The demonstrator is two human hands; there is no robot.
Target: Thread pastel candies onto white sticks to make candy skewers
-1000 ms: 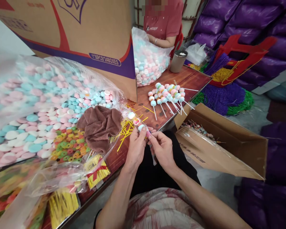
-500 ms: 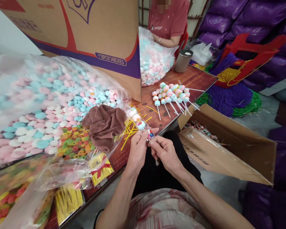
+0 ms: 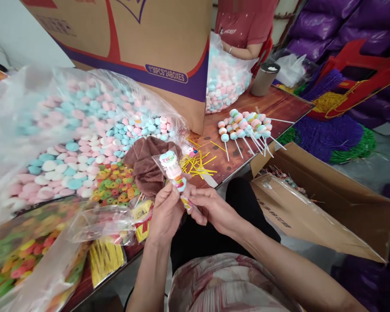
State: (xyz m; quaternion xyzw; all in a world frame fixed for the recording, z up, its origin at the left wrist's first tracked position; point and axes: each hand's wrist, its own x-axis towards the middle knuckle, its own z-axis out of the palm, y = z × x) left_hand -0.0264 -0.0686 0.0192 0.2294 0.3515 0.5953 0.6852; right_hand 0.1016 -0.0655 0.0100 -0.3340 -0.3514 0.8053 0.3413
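A marshmallow skewer [image 3: 173,170] in a clear printed wrapper is held up in front of me, tilted to the upper left. My left hand [image 3: 165,208] pinches it from the left, just below the lowest marshmallow. From the right, my right hand [image 3: 211,206] grips the lower end of the wrapper, fingers closed around it. The stick inside is mostly hidden by my fingers. Just beyond my hands, yellow twist ties [image 3: 199,164] lie scattered on the table, beside a crumpled brown cloth [image 3: 146,162].
Unwrapped marshmallow skewers [image 3: 245,125] lie in a pile on the table [image 3: 289,97]. Big bags of marshmallows [image 3: 81,151] and ring candies [image 3: 22,251] spread at left. A tall carton [image 3: 133,43] stands behind. An open box [image 3: 338,216] sits at right. A co-worker [image 3: 243,30] sits across.
The wrapped skewer and both hands have moved left and nearer to me, and the skewer now stands more upright. The camera view has shifted a little to the left.
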